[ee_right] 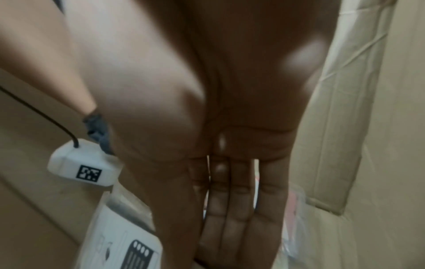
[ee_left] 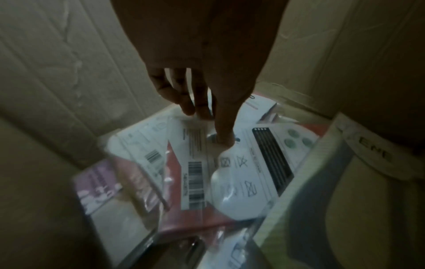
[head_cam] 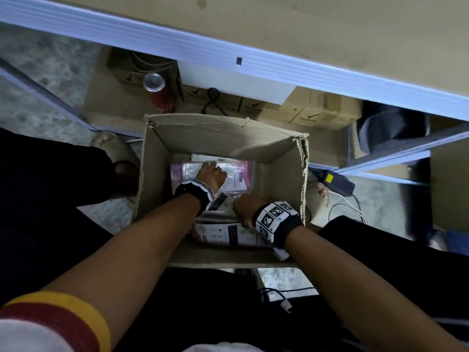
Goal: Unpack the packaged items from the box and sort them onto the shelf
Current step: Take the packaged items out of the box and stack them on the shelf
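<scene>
Pretty cramped in here. The cardboard box (head_cam: 223,138) sits open on the floor right up against the shelf (head_cam: 253,54), and its tall walls hem in both arms on every side. The right wall has a ragged torn edge, and the far flap stands upright. The most open room inside is the bare strip along the right wall; everything else on the bottom is covered by the packaged items (head_cam: 238,171), flat plastic-wrapped packs in pink and white that overlap each other at angles.

The left hand (head_cam: 212,174) reaches deep toward the far-left part of the box. From the left wrist view its fingers (ee_left: 202,98) point straight down, tips touching the plastic of a white pack with barcodes. That grip looks released, just pressing, not curled round anything.

The right hand (head_cam: 245,207) is nearer the front wall, over a white pack (head_cam: 225,233) with a black printed panel. The right wrist view shows a flat palm with fingers (ee_right: 239,209) straight and together, so that grip is released too.

A red can (head_cam: 158,92) stands on the low shelf behind the box.
</scene>
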